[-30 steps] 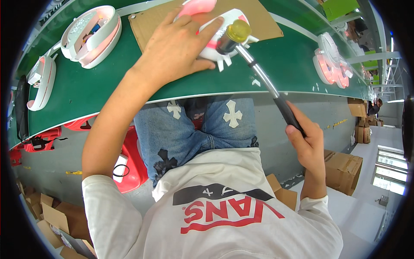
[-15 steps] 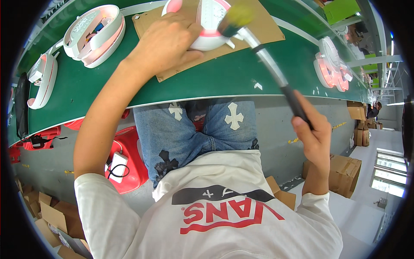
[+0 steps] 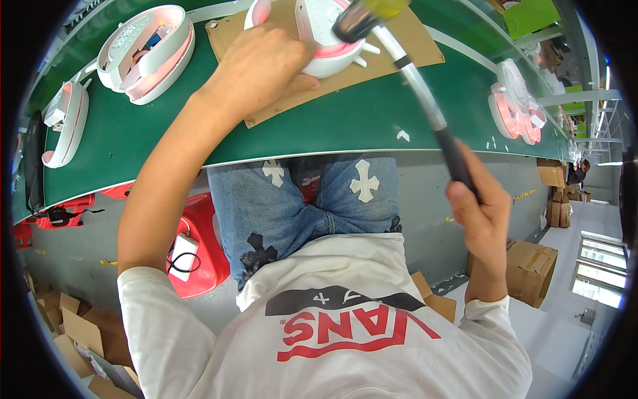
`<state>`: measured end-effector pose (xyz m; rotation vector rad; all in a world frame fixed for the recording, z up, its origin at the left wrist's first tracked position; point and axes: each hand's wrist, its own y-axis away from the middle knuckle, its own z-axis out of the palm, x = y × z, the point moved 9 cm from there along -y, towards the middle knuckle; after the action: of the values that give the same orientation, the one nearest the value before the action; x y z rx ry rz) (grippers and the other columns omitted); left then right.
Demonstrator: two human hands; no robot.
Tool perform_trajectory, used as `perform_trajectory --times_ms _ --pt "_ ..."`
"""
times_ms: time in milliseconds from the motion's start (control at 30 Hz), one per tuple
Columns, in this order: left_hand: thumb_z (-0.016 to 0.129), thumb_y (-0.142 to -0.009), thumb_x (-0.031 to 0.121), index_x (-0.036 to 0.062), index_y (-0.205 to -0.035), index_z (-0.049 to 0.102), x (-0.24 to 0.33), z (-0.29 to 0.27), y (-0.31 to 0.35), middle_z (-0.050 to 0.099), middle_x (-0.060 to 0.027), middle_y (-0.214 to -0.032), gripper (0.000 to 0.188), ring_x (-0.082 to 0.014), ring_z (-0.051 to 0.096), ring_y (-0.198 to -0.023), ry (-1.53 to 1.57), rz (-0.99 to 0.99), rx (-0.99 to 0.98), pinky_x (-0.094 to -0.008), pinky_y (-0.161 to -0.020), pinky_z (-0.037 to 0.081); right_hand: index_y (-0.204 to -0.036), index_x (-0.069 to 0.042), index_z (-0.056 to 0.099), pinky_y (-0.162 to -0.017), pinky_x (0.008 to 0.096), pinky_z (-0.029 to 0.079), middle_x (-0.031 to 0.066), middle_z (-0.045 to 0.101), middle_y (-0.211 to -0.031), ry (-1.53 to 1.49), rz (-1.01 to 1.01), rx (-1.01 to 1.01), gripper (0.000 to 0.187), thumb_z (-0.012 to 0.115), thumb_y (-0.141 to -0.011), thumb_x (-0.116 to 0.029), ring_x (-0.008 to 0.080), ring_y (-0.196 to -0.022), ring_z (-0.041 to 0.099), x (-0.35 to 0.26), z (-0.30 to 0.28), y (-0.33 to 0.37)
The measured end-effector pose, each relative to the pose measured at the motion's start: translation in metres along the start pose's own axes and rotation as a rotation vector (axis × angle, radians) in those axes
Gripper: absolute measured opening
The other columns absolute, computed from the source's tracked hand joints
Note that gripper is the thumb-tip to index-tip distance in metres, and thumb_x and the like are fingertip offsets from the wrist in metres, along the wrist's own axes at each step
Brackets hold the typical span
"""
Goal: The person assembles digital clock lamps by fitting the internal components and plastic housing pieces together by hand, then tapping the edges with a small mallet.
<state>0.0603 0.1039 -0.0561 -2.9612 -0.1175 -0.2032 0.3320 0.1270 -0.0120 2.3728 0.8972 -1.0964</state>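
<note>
My left hand (image 3: 269, 63) grips the near left side of a white and pink plastic housing (image 3: 327, 64), its fingers closed on the rim and partly hidden. The housing lies on a cardboard sheet (image 3: 415, 50) at the far side, cut off by the top of the picture. My right hand (image 3: 484, 209) is wrapped round the black grip of a mallet (image 3: 425, 96) with a silver shaft. The mallet's black and yellow head is blurred and hangs over the housing's right side; whether they touch I cannot tell.
The green table (image 3: 372, 116) also carries a large white and pink housing (image 3: 169, 73), a smaller white part (image 3: 72, 130) at the far left and pink-and-white parts (image 3: 515, 106) at the right. A red stool (image 3: 206, 266) and cardboard boxes (image 3: 531, 266) stand below the table.
The mallet head has moved slightly up and away from me, uncovering more of the housing's right edge and its small pegs. My left hand keeps its hold.
</note>
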Motion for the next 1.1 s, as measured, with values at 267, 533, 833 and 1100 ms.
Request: perform_trajectory --times_ms 267,533,833,1100 --pt "0.083 -0.067 0.025 0.0051 -0.099 0.073 -0.015 -0.030 0.016 0.069 -0.0169 -0.105 0.039 -0.0317 0.059 -0.116 0.059 0.218 0.261 -0.0475 -0.121 0.026 -0.140 0.000 0.053 -0.056 0.0235 0.035 0.0014 0.051 -0.071 0.004 0.028 -0.082 0.045 0.058 -0.095 -0.003 0.0075 -0.061 0.041 0.002 0.006 -0.004" --pt "0.081 -0.071 0.028 0.0052 -0.103 0.072 -0.021 -0.003 0.011 0.069 -0.0132 -0.101 0.041 -0.0345 0.061 -0.106 0.191 0.072 0.092 -0.0468 -0.118 0.031 -0.141 -0.001 0.052 -0.055 0.0242 0.035 0.0030 0.051 -0.070 -0.023 -0.019 -0.024 0.048 0.059 -0.094 -0.004 0.0082 -0.059 0.042 -0.011 0.009 -0.002" --pt "0.084 -0.064 0.022 0.0058 -0.104 0.073 -0.041 -0.034 0.028 0.066 -0.0150 -0.111 0.045 -0.0315 0.055 -0.120 0.020 0.315 0.352 -0.0458 -0.106 0.040 -0.140 -0.001 0.054 -0.056 0.0240 0.035 0.0022 0.052 -0.070 -0.001 0.052 -0.061 0.045 0.058 -0.095 -0.007 0.0079 -0.060 0.043 0.003 0.008 -0.006" --pt "0.085 -0.061 0.021 0.0009 -0.099 0.070 -0.026 -0.017 0.022 0.066 -0.0138 -0.105 0.045 -0.0352 0.057 -0.110 0.284 0.219 0.191 -0.0433 -0.101 0.042 -0.139 0.004 0.053 -0.055 0.0242 0.035 0.0040 0.053 -0.069 0.055 -0.112 -0.084 0.048 0.061 -0.093 -0.008 0.0090 -0.060 0.045 -0.022 0.019 0.002"
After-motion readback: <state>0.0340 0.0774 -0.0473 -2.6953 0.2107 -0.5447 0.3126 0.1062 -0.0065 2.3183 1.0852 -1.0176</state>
